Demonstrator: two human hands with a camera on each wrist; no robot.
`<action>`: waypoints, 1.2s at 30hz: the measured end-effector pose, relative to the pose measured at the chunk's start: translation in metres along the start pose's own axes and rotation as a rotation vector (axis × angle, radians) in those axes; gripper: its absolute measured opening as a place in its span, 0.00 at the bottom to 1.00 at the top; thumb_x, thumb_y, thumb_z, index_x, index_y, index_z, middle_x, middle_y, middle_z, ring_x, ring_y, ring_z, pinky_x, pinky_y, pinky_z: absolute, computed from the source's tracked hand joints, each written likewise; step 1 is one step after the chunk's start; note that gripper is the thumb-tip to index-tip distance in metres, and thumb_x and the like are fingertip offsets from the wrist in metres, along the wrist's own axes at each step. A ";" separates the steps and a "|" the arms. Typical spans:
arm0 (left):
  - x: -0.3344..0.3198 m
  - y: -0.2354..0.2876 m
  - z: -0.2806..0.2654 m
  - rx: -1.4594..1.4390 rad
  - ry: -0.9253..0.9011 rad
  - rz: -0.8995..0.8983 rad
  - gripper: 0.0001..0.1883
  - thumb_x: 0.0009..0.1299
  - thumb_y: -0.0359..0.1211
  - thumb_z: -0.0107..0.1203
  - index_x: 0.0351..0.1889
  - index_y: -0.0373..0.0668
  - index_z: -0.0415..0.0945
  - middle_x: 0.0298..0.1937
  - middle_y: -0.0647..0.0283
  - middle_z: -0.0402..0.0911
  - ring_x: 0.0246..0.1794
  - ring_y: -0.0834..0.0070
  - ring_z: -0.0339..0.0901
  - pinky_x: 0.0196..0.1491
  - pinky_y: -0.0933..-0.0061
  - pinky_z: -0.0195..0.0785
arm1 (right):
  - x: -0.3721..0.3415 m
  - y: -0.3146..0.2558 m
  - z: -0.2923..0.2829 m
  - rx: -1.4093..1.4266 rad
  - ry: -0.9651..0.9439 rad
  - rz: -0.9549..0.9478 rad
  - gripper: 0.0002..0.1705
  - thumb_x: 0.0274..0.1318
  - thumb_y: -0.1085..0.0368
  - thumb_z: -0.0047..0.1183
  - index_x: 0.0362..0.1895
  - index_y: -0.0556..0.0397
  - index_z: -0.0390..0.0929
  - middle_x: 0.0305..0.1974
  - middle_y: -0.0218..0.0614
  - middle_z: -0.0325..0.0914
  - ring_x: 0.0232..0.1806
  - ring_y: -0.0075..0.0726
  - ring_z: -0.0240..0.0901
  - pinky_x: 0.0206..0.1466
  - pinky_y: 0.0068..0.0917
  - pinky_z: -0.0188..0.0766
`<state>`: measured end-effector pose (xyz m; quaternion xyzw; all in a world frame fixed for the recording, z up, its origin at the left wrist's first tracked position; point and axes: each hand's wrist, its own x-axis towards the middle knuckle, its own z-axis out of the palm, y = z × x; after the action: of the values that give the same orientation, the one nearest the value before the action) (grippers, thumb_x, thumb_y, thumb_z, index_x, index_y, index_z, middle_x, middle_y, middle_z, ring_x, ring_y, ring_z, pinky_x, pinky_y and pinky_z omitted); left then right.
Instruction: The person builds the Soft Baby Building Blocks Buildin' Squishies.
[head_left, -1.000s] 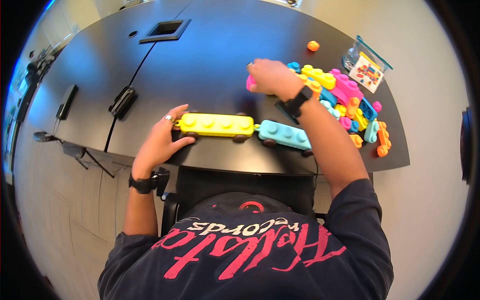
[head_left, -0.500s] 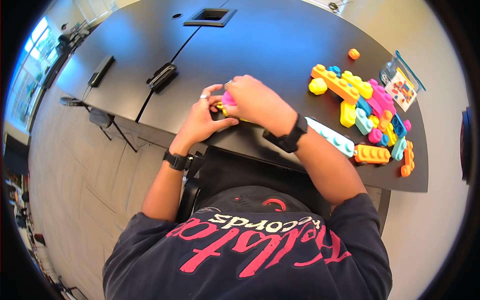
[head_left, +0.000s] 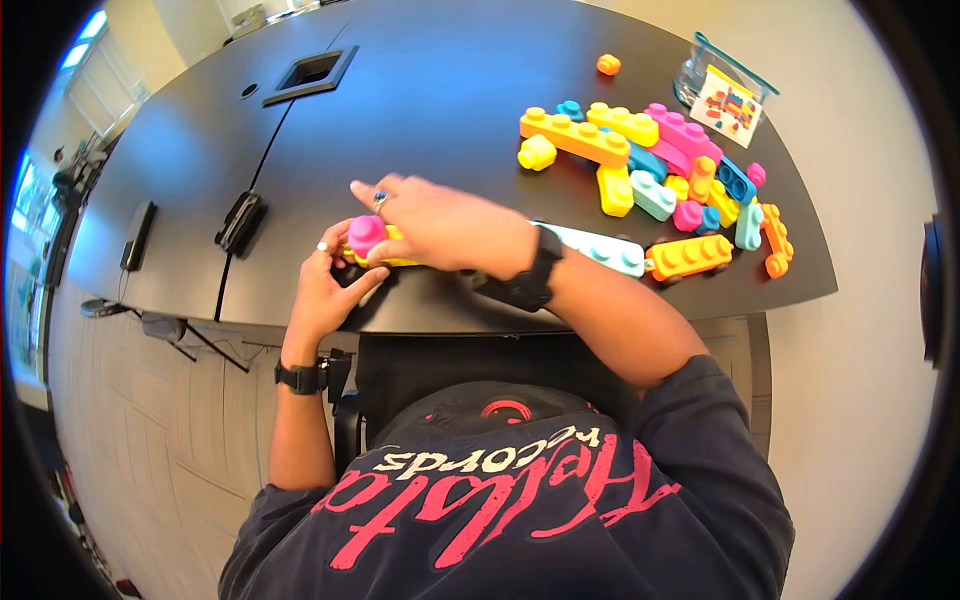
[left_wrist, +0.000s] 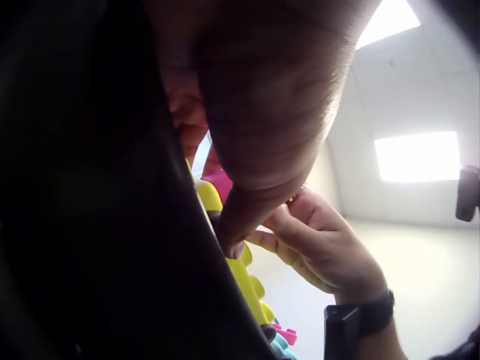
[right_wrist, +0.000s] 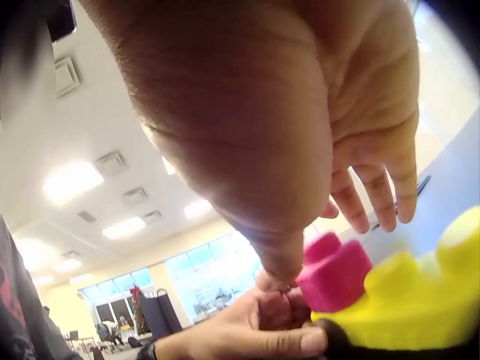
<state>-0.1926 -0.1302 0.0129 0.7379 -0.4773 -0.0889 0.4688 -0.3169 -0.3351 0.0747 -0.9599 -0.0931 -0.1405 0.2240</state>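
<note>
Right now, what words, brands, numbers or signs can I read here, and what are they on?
"records": in cream on the dark T-shirt, upside down in the head view.
Larger pink lettering, same shirt: too stylised to read surely.
Picture card: any print is too small to read.
Pink block: no readable text.

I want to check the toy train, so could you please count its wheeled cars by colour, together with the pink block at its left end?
Yellow car: 1
Light blue car: 1
Orange car: 1
Pink block: 1
Total: 4
</note>
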 end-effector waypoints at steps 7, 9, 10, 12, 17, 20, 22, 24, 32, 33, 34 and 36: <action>-0.002 0.002 0.001 -0.004 -0.010 -0.016 0.35 0.64 0.31 0.76 0.69 0.40 0.74 0.52 0.70 0.84 0.47 0.81 0.72 0.54 0.76 0.65 | -0.115 0.130 -0.178 -0.793 0.296 0.753 0.33 0.63 0.41 0.66 0.63 0.48 0.81 0.61 0.48 0.83 0.62 0.56 0.80 0.61 0.54 0.80; -0.001 -0.001 0.001 -0.012 -0.022 -0.026 0.35 0.64 0.31 0.76 0.69 0.41 0.73 0.53 0.70 0.84 0.47 0.80 0.71 0.54 0.76 0.65 | -0.158 0.173 -0.195 -0.883 0.139 0.940 0.32 0.63 0.44 0.67 0.64 0.48 0.79 0.59 0.46 0.85 0.61 0.56 0.82 0.59 0.53 0.81; -0.001 0.000 0.001 -0.017 -0.022 -0.020 0.35 0.64 0.31 0.76 0.69 0.41 0.73 0.53 0.70 0.84 0.47 0.80 0.71 0.54 0.76 0.65 | -0.171 0.183 -0.202 -0.836 0.024 1.011 0.32 0.63 0.46 0.68 0.65 0.47 0.79 0.58 0.46 0.85 0.61 0.56 0.82 0.59 0.54 0.82; 0.000 0.001 -0.001 -0.024 -0.030 -0.023 0.35 0.64 0.31 0.76 0.69 0.40 0.72 0.53 0.69 0.84 0.48 0.80 0.72 0.55 0.76 0.64 | -0.184 0.191 -0.207 -0.790 0.031 1.036 0.32 0.62 0.49 0.69 0.65 0.46 0.78 0.58 0.46 0.85 0.62 0.58 0.82 0.60 0.54 0.81; 0.000 -0.006 0.000 -0.049 -0.035 -0.047 0.35 0.65 0.31 0.77 0.68 0.40 0.71 0.55 0.68 0.85 0.50 0.80 0.74 0.57 0.75 0.65 | -0.193 0.190 -0.211 -0.670 0.159 1.066 0.33 0.58 0.60 0.72 0.66 0.38 0.72 0.58 0.50 0.82 0.63 0.63 0.79 0.62 0.56 0.79; -0.001 -0.008 -0.002 -0.039 -0.035 -0.053 0.32 0.68 0.32 0.74 0.68 0.39 0.71 0.56 0.67 0.85 0.52 0.80 0.76 0.57 0.76 0.66 | -0.178 0.150 -0.201 -0.769 0.421 0.892 0.34 0.55 0.67 0.72 0.64 0.38 0.73 0.57 0.50 0.80 0.62 0.65 0.79 0.60 0.56 0.79; 0.001 -0.014 -0.001 -0.170 -0.055 -0.035 0.29 0.72 0.36 0.72 0.68 0.39 0.73 0.56 0.64 0.88 0.53 0.80 0.78 0.56 0.76 0.67 | -0.153 0.106 -0.181 -0.487 0.486 0.610 0.33 0.54 0.74 0.70 0.63 0.43 0.73 0.60 0.45 0.75 0.60 0.59 0.78 0.61 0.49 0.77; 0.002 -0.014 -0.002 -0.197 -0.090 -0.049 0.25 0.77 0.36 0.67 0.69 0.41 0.74 0.57 0.65 0.88 0.54 0.81 0.78 0.56 0.75 0.67 | -0.131 0.059 -0.143 -0.193 0.381 0.304 0.37 0.54 0.77 0.68 0.68 0.41 0.73 0.57 0.45 0.74 0.57 0.56 0.77 0.61 0.45 0.76; 0.003 -0.004 0.001 -0.015 -0.081 -0.108 0.24 0.78 0.36 0.64 0.70 0.46 0.75 0.54 0.58 0.85 0.53 0.67 0.81 0.60 0.63 0.72 | -0.084 0.005 -0.037 -0.100 0.141 0.066 0.36 0.57 0.76 0.63 0.71 0.37 0.78 0.55 0.43 0.73 0.56 0.53 0.75 0.60 0.48 0.75; 0.003 -0.002 0.000 -0.004 -0.087 -0.098 0.24 0.78 0.35 0.63 0.71 0.47 0.74 0.53 0.56 0.84 0.54 0.62 0.80 0.61 0.61 0.72 | -0.080 0.005 -0.031 -0.132 0.200 0.053 0.35 0.57 0.77 0.63 0.69 0.38 0.79 0.55 0.42 0.74 0.55 0.52 0.75 0.59 0.48 0.75; 0.003 -0.002 0.000 -0.002 -0.087 -0.098 0.24 0.78 0.35 0.63 0.71 0.47 0.74 0.53 0.56 0.84 0.54 0.62 0.80 0.61 0.61 0.72 | -0.079 0.006 -0.026 -0.131 0.201 0.052 0.35 0.57 0.77 0.63 0.69 0.38 0.79 0.55 0.42 0.74 0.55 0.52 0.75 0.59 0.48 0.75; 0.003 -0.004 0.001 0.082 -0.105 -0.058 0.23 0.81 0.30 0.58 0.73 0.41 0.72 0.57 0.59 0.83 0.54 0.73 0.79 0.60 0.68 0.72 | -0.077 0.010 -0.019 -0.161 0.199 0.058 0.34 0.57 0.76 0.62 0.69 0.41 0.79 0.55 0.42 0.76 0.54 0.52 0.76 0.58 0.47 0.76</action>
<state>-0.1887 -0.1324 0.0102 0.7642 -0.4830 -0.1216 0.4098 -0.3919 -0.3612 0.0627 -0.9584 -0.0310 -0.2355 0.1580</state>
